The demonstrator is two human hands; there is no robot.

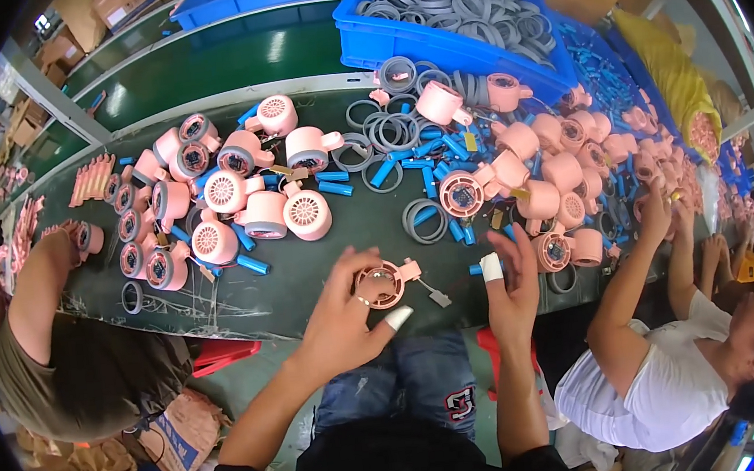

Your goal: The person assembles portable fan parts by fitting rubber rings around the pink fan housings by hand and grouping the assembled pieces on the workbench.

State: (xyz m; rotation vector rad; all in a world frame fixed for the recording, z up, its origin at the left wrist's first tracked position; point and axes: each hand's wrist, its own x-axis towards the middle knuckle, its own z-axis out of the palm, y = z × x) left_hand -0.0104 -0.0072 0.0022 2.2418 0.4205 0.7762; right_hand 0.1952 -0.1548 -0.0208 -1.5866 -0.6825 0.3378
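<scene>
Pink shell (398, 274): placed low at the middle of the counter (301, 275), close to its near edge, with twelve o'clock taken as the far side; the left hand is nearer to it.
Shell's long axis: run from the round rim toward two o'clock, where a short stub is carried.
Grey plug (440, 298): hung on a wire from the shell, at about four o'clock.
Left hand (336, 326): entered from seven o'clock, palm turned down; the shell is met at two o'clock from the palm, its left rim covered by bent fingers. Whether it is gripped or only touched cannot be told.
Left thumb: covered by a white wrap (398, 318) and pointed toward two o'clock, just below the rim.
Right hand (512, 300): raised from six o'clock, fingers parted and pointed toward twelve; nothing is seen gripped. The shell is found at nine o'clock from these fingers, well apart.
Blue cylinder (475, 270): laid crosswise, nine to three o'clock, beside the right thumb and partly hidden by it; contact cannot be told.
Pink shell piles: spread at ten o'clock (226, 191) and two o'clock (561, 170).
</scene>
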